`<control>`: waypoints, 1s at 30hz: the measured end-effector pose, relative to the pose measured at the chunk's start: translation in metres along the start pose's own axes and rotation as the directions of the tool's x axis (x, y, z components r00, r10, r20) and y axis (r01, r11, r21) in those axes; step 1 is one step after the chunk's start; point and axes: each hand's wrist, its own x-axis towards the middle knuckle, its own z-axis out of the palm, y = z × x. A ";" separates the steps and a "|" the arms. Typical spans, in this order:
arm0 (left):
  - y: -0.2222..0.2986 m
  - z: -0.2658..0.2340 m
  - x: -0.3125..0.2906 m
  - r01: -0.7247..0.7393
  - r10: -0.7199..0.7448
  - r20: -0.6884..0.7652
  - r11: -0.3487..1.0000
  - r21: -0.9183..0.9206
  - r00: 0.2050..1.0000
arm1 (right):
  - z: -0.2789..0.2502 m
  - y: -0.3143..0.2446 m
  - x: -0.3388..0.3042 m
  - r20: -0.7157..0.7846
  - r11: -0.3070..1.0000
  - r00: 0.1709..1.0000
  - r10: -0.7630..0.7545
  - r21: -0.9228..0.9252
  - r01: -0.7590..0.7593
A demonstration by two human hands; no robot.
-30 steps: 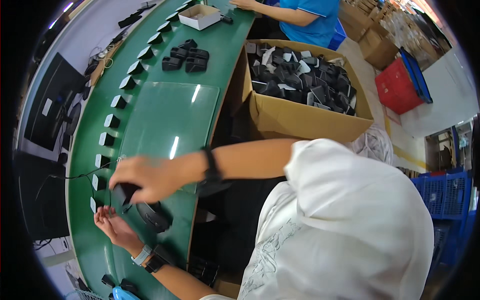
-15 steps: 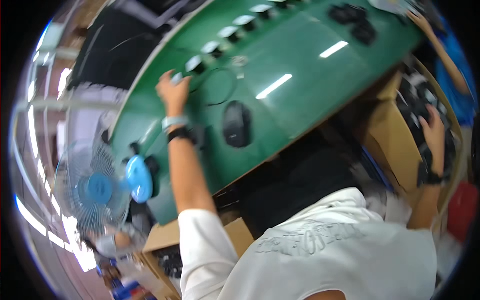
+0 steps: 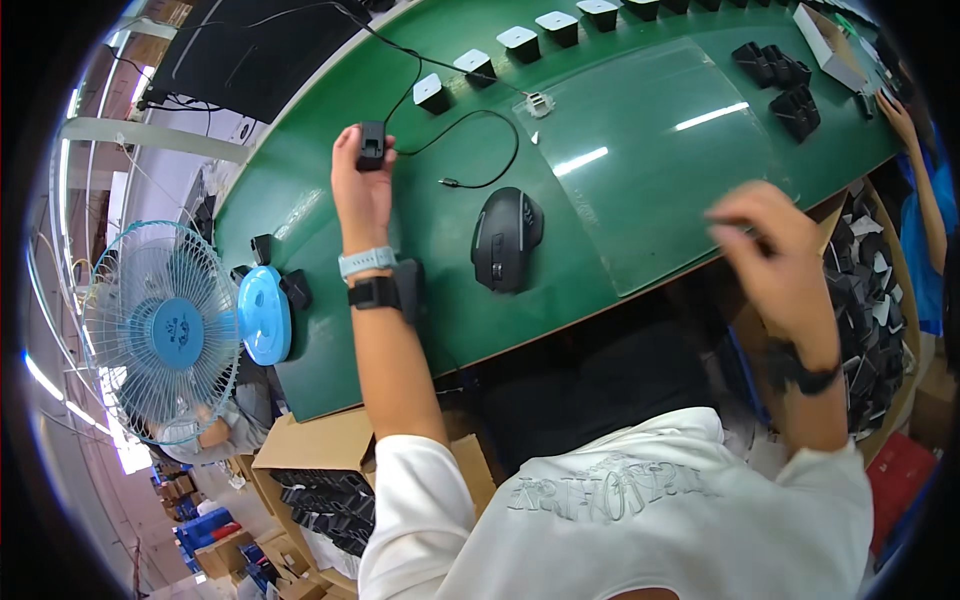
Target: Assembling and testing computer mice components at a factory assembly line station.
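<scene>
My left hand point(image 3: 362, 195) is raised over the left part of the green table, its fingers closed round a small black box-shaped device point(image 3: 371, 147) with a recess in its face. Just beside it a thin black cable point(image 3: 516, 150) curls across the surface, ending in a small plug. A black computer mouse point(image 3: 505, 240) lies to the right of my left forearm. Over the near edge, my right hand point(image 3: 775, 255) hangs in the air, slightly blurred, fingers loosely curled and apart from the thumb; I see nothing in it.
Several black blocks with white tops point(image 3: 518, 40) line the table's far side. A clear sheet point(image 3: 650, 150) covers its middle. Black parts point(image 3: 797, 110) lie far right, near a co-worker's hand point(image 3: 897, 118). Open cartons point(image 3: 325, 440) flank me. A blue fan point(image 3: 178, 333) stands left.
My right hand has come out of the right carton and moved left toward the table. My left hand has drawn back slightly with the black device, which now shows clearly.
</scene>
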 end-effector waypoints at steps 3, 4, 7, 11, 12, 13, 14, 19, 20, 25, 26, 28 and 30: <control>-0.008 0.003 -0.023 0.014 -0.012 0.072 1.000 -0.026 0.997 | 0.093 -0.014 0.096 0.263 0.916 0.880 -0.394 0.192 0.353; -0.008 0.009 -0.025 0.031 -0.028 0.083 0.999 -0.036 0.996 | 0.131 0.000 0.126 0.284 0.902 0.864 -0.415 0.256 0.348; -0.009 0.006 -0.028 -0.007 -0.004 0.186 0.998 0.058 0.982 | 0.193 0.003 0.183 0.407 0.948 0.857 -0.317 0.140 0.284; -0.013 0.001 -0.034 0.017 -0.029 0.134 0.996 0.089 0.991 | 0.218 0.007 0.200 0.530 0.925 0.765 -0.365 0.112 0.364; -0.014 0.004 -0.035 0.022 -0.032 0.118 0.996 0.089 0.992 | 0.218 0.014 0.199 0.530 0.922 0.761 -0.374 0.126 0.366; -0.015 0.008 -0.035 0.024 -0.028 0.101 0.999 0.042 0.995 | 0.218 0.022 0.198 0.430 0.931 0.826 -0.365 0.179 0.319; -0.013 0.010 -0.036 0.026 -0.026 0.085 1.000 0.000 0.996 | 0.214 0.021 0.198 0.437 0.930 0.821 -0.366 0.189 0.314; -0.005 0.015 -0.046 -0.036 0.006 0.203 0.988 0.147 0.979 | 0.198 0.008 0.202 0.177 0.802 0.953 -0.246 0.590 0.098; -0.002 0.021 -0.049 -0.084 0.013 0.290 0.968 0.235 0.957 | 0.191 0.002 0.200 0.182 0.807 0.953 -0.243 0.583 0.094; -0.007 0.017 -0.046 -0.394 0.125 0.435 0.688 0.609 0.891 | 0.189 -0.010 0.192 0.183 0.843 0.902 -0.391 0.465 0.271; -0.008 0.019 -0.048 -0.391 0.124 0.434 0.693 0.606 0.892 | 0.190 -0.007 0.192 0.124 0.829 0.893 -0.433 0.444 0.340; -0.008 0.023 -0.050 -0.389 0.055 0.478 0.666 0.637 0.877 | 0.188 -0.002 0.192 0.133 0.834 0.880 -0.456 0.410 0.369; -0.009 0.024 -0.051 -0.388 0.045 0.475 0.646 0.657 0.879 | 0.188 -0.001 0.193 0.137 0.833 0.866 -0.481 0.381 0.402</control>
